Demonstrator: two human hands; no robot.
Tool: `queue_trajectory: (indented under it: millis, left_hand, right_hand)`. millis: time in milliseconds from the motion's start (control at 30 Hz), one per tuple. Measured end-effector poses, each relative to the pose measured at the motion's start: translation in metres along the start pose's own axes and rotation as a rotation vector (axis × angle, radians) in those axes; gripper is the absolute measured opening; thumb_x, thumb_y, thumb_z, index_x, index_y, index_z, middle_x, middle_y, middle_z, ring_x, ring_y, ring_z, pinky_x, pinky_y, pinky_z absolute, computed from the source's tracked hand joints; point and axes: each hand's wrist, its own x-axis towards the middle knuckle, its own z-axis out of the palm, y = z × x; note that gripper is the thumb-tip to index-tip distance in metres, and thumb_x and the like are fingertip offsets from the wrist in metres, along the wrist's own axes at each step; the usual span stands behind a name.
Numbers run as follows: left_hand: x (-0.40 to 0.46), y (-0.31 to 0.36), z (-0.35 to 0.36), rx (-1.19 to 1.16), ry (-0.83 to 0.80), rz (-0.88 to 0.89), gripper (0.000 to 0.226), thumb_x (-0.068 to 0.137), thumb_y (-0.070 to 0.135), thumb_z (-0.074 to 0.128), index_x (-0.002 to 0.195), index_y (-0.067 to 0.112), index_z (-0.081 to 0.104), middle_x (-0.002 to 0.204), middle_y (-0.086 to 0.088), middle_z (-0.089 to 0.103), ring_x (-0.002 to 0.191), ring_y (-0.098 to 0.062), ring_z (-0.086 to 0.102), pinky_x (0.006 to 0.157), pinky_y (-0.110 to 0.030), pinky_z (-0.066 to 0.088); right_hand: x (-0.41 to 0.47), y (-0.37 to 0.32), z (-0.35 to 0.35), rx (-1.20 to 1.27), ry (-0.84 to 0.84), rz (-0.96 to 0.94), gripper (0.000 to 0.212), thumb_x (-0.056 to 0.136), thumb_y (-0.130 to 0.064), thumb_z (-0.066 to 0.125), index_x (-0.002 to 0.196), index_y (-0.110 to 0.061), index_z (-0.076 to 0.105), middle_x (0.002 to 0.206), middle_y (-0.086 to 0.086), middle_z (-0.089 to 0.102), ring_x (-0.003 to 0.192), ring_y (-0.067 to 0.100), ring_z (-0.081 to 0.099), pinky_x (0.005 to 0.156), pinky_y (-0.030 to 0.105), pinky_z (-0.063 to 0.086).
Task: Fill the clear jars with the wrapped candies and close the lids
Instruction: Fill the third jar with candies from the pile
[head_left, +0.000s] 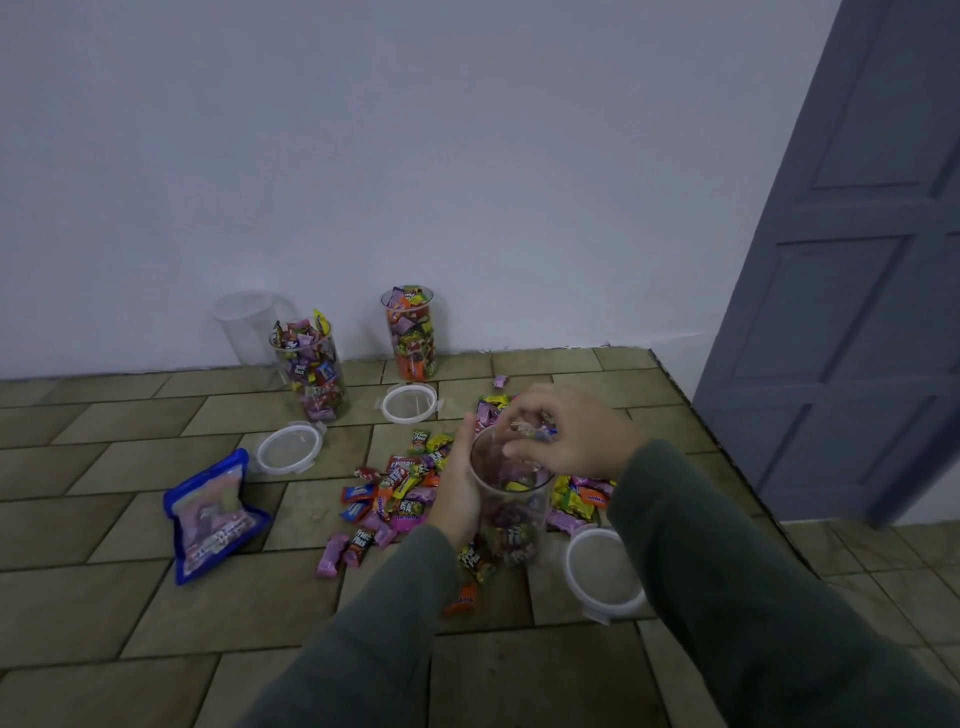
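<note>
Green sleeves (727, 597) rise from the bottom edge to 2 hands at centre right of the frame. Left hand (457, 493) presses along the side of a clear jar (511, 499), fingers lying up its wall, thumb at the rim. Right hand (566, 436) hovers over the jar's mouth, its fingertips pinched on a few wrapped candies (535, 431). This jar is partly filled and stands amid loose candies (395, 493) scattered on the tiled floor (156, 623). 1 lid (605, 574) lies just right of it. Further up, 2 filled jars (311, 369) (413, 332) stand open near the wall, each with a lid (288, 447) (409, 402) below it, and an empty jar (247, 325) stands behind the left one. At left lies a blue candy bag (213, 514).
</note>
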Motion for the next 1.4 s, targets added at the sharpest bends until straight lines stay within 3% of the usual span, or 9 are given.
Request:
queue_trajectory:
  millis: [67,167,367,467,600,733,967,1133,1400]
  left_hand:
    - [0.000,0.001,0.000,0.012,0.006,0.003,0.076,0.088,0.063,0.029,0.109,0.001,0.067,0.103,-0.019,0.068,0.091,-0.027,0.064,0.076,-0.034,0.053]
    - [0.001,-0.001,-0.001,0.023,0.001,-0.010,0.082,0.090,0.062,0.027,0.115,-0.007,0.062,0.101,-0.021,0.068,0.089,-0.027,0.066,0.071,-0.031,0.054]
    - [0.003,-0.003,-0.002,-0.047,0.009,0.023,0.063,0.092,0.058,0.036,0.108,0.009,0.071,0.112,-0.021,0.066,0.104,-0.032,0.062,0.082,-0.038,0.052]
    - [0.006,-0.001,-0.005,0.005,-0.020,-0.022,0.065,0.085,0.066,0.042,0.100,0.011,0.073,0.105,-0.018,0.068,0.098,-0.029,0.064,0.084,-0.041,0.048]
    - [0.008,0.002,-0.012,0.078,-0.030,-0.066,0.073,0.083,0.067,0.032,0.101,0.009,0.072,0.109,-0.014,0.072,0.103,-0.025,0.067,0.098,-0.046,0.044]
    - [0.013,0.012,-0.019,0.349,0.110,0.076,0.035,0.100,0.039,0.045,0.088,0.019,0.072,0.086,-0.001,0.073,0.088,-0.018,0.070,0.085,-0.038,0.054]
    - [0.061,0.008,-0.043,0.710,0.116,0.095,0.006,0.094,0.027,0.061,0.091,0.023,0.065,0.094,-0.002,0.066,0.094,-0.025,0.065,0.088,-0.049,0.053]
    - [0.093,0.002,-0.050,1.163,0.068,0.187,0.029,0.092,0.041,0.057,0.112,0.020,0.061,0.116,-0.002,0.050,0.109,-0.015,0.047,0.097,-0.031,0.039]
    - [0.143,-0.006,-0.042,1.519,0.012,0.206,0.062,0.080,0.072,0.043,0.128,0.032,0.047,0.114,-0.002,0.048,0.114,-0.023,0.041,0.100,-0.041,0.037]
  right_hand:
    - [0.000,-0.003,0.001,0.099,-0.009,0.014,0.027,0.094,-0.012,0.054,0.112,-0.030,0.062,0.077,-0.012,0.042,0.069,-0.003,0.042,0.064,0.012,0.034]
    - [0.000,-0.009,0.004,0.211,-0.015,0.044,0.051,0.094,-0.003,0.035,0.108,-0.050,0.051,0.085,-0.008,0.043,0.074,0.003,0.043,0.075,0.025,0.042]
    - [-0.001,-0.005,0.010,0.370,-0.039,0.004,0.046,0.086,0.012,0.048,0.116,-0.020,0.060,0.097,0.005,0.062,0.097,0.015,0.065,0.086,0.034,0.056]
    - [0.002,0.002,0.009,0.396,0.091,-0.025,0.041,0.086,0.010,0.053,0.108,-0.024,0.062,0.092,0.003,0.066,0.091,0.012,0.066,0.088,0.026,0.054]
    - [0.016,0.024,0.007,0.494,0.206,0.080,0.035,0.088,0.006,0.056,0.099,-0.025,0.065,0.091,0.006,0.066,0.092,0.030,0.064,0.086,0.037,0.054]
    - [0.028,0.052,0.010,0.449,0.216,0.252,0.024,0.093,-0.005,0.056,0.093,-0.028,0.063,0.092,-0.004,0.065,0.089,0.019,0.062,0.078,0.027,0.054]
    - [0.047,0.105,0.033,0.299,0.120,0.479,0.016,0.095,-0.009,0.053,0.098,-0.023,0.060,0.095,-0.003,0.058,0.095,0.019,0.055,0.077,0.027,0.048]
    - [0.071,0.131,0.046,0.029,0.028,0.455,0.017,0.094,-0.015,0.052,0.106,-0.024,0.060,0.103,-0.004,0.048,0.103,0.017,0.050,0.084,0.023,0.042]
    - [0.117,0.167,0.068,-0.221,-0.043,0.318,0.036,0.097,-0.018,0.043,0.132,-0.022,0.052,0.135,0.004,0.045,0.121,0.024,0.045,0.099,0.033,0.037]
